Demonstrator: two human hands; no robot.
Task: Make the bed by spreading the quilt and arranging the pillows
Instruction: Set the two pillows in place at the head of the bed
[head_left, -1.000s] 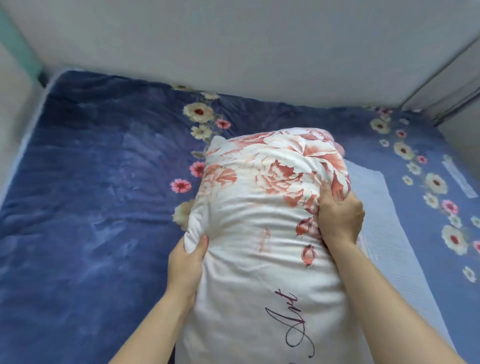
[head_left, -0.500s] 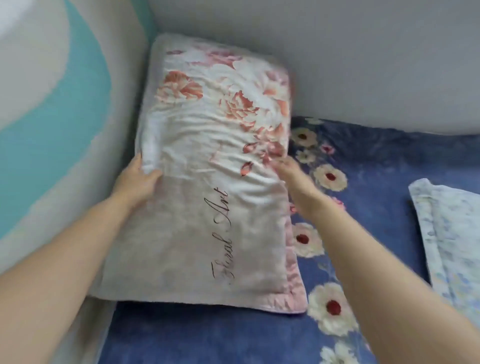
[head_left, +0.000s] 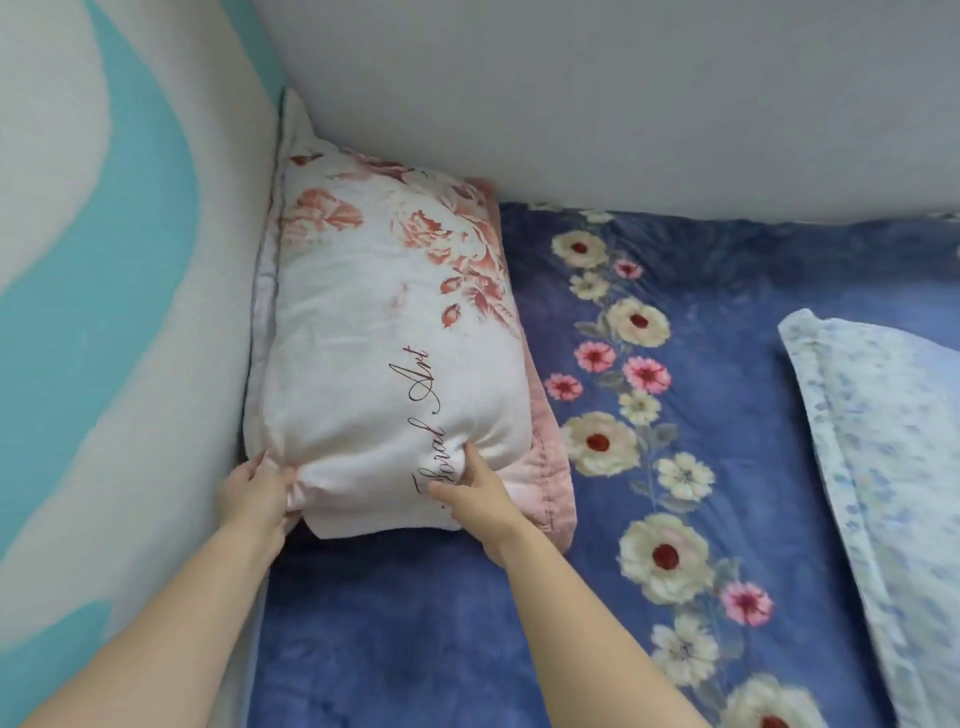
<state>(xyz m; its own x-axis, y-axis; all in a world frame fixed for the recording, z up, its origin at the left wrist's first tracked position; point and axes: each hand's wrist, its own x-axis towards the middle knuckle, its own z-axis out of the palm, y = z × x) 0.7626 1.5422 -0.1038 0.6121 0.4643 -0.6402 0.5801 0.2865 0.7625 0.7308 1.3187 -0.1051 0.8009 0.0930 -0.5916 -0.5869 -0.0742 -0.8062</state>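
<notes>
A white pillow (head_left: 374, 332) with pink-red flowers and dark script lies flat in the bed's far left corner, against both walls. My left hand (head_left: 257, 496) pinches its near left corner. My right hand (head_left: 475, 493) grips the fabric at its near edge, by the script. Under it spreads the blue quilt (head_left: 727, 332) with a band of cream and pink flowers. A second pillow (head_left: 883, 467), pale blue with small flowers, lies on the quilt at the right edge, partly cut off.
A white and turquoise wall (head_left: 104, 291) runs along the bed's left side. A plain grey-white wall (head_left: 623, 104) closes the far side. Bare blue quilt stretches between the two pillows and toward me.
The flowered pillow went from held up over the middle of the bed to lying flat in the left corner. Both hands slid from its sides down to its near edge.
</notes>
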